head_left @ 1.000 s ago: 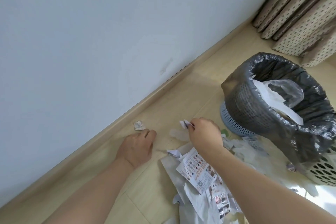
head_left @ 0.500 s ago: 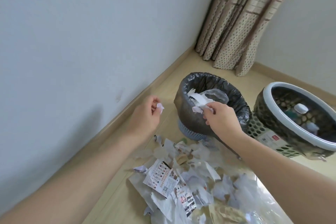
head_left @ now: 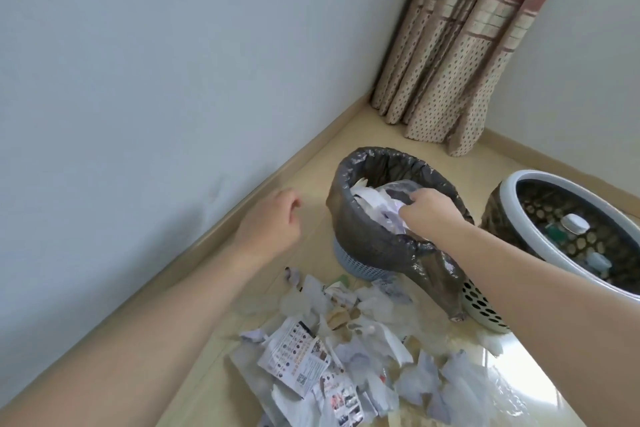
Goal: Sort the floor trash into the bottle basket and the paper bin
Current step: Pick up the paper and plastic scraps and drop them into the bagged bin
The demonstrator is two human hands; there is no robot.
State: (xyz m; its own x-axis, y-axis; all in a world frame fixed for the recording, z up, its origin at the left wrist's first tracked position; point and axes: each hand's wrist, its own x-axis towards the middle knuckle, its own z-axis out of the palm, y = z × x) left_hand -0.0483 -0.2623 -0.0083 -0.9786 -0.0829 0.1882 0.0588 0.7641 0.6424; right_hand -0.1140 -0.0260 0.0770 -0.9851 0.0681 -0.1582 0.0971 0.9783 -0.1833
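R hand (head_left: 427,210) fingers in paper bin (head_left: 367,236), on scraps (head_left: 375,204)

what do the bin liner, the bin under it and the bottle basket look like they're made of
Bin liner: thin dark plastic film, slightly glossy, crinkled and gathered over the rim.
Bin: probably rigid pale blue plastic, matte, with a fine moulded lattice showing below the liner.
Bottle basket: likely hard plastic, smooth white rim and walls pierced by round holes.

Pale blue-grey wall (head_left: 145,73), beige floor (head_left: 311,184), wooden skirting (head_left: 221,229), dotted curtain (head_left: 460,55) in corner.
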